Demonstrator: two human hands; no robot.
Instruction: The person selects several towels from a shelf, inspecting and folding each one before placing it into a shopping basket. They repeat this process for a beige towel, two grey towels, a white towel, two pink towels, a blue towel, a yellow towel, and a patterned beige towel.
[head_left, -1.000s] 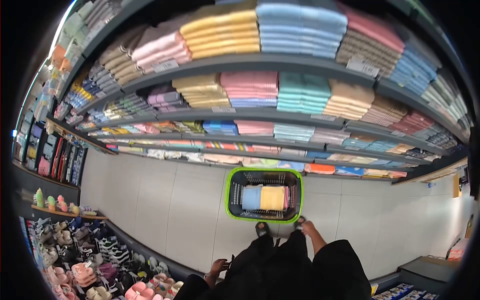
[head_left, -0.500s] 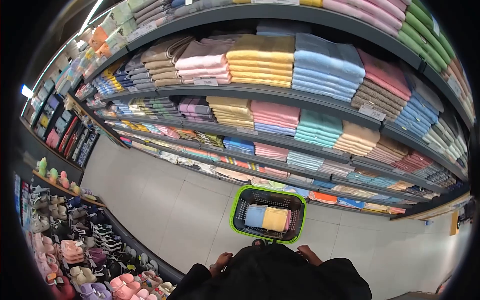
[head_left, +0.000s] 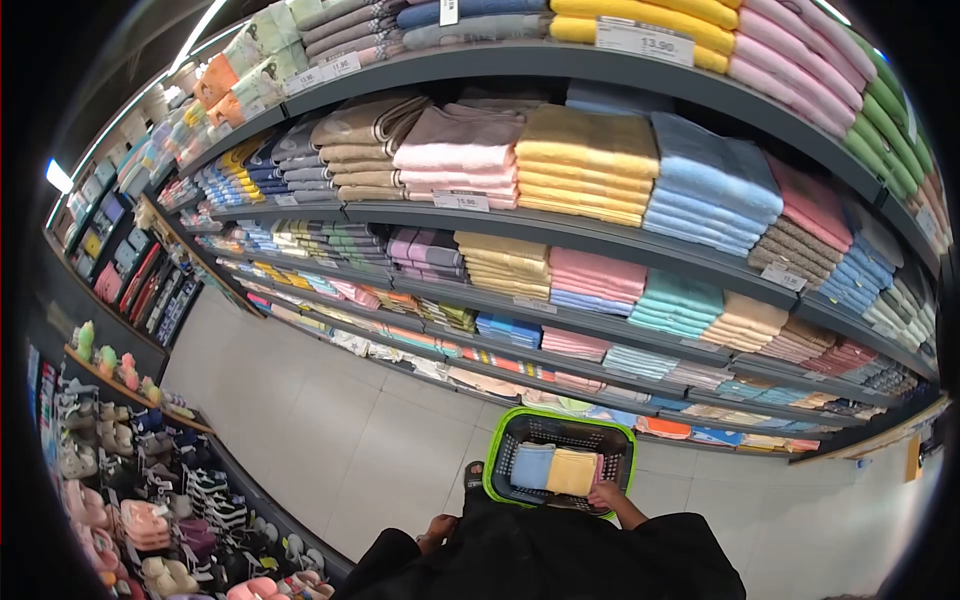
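My right hand [head_left: 606, 495] is over the near right side of a black shopping basket [head_left: 624, 440] with a bright green rim. It is close to the edge of a pink folded towel [head_left: 599, 468], but its fingers are too small to tell whether they grip or only reach. In the basket a blue folded towel [head_left: 532, 466] and a yellow folded towel [head_left: 573, 471] lie side by side, left of the pink one. Low beside my body hangs my left hand [head_left: 438, 530], its fingers curled and nothing visible in them.
Curved-looking shelves [head_left: 600, 225] stacked with folded towels and price tags rise in front of me. A rack of sandals and clogs [head_left: 150, 510] stands on the left. Tiled floor [head_left: 340, 440] runs between them, and my foot [head_left: 474, 475] shows beside the basket.
My right hand has moved from beside my body forward over the basket. The view has shifted, so shelves and basket appear lower and further right. My foot now shows left of the basket.
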